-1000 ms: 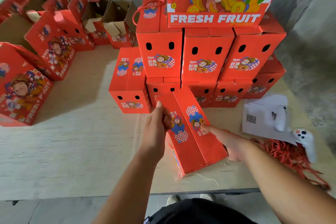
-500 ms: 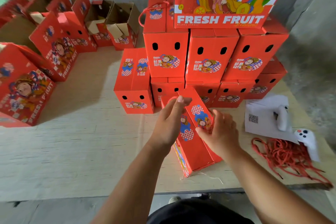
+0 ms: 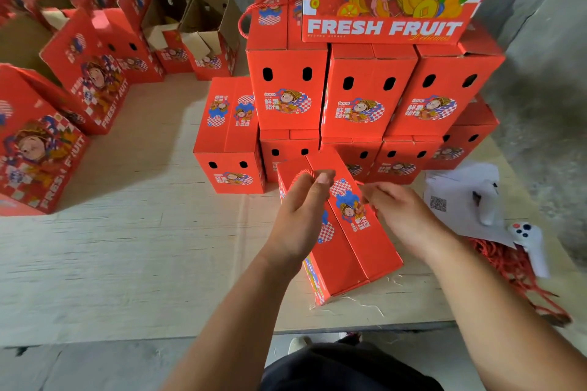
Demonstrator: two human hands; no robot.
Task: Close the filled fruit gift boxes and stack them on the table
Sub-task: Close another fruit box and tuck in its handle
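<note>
1. Head cam looking down: closed red gift box (image 3: 355, 244) sits at the near table (image 3: 127, 247) edge, angled, just in front of the stack
2. left hand (image 3: 301, 219) pinches a red cord loop (image 3: 305, 173) above the box's far end
3. right hand (image 3: 397, 209) has fingers curled by the box's right side, can't tell what it holds
4. stacked closed boxes (image 3: 365, 95) behind, open boxes (image 3: 190, 32) far left
5. loose red cords (image 3: 521, 276), paper sheet (image 3: 451, 200) and white controllers (image 3: 530, 244) on the right

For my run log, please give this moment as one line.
left hand: pinches red cord | right hand: on closed box | stack: behind
</note>
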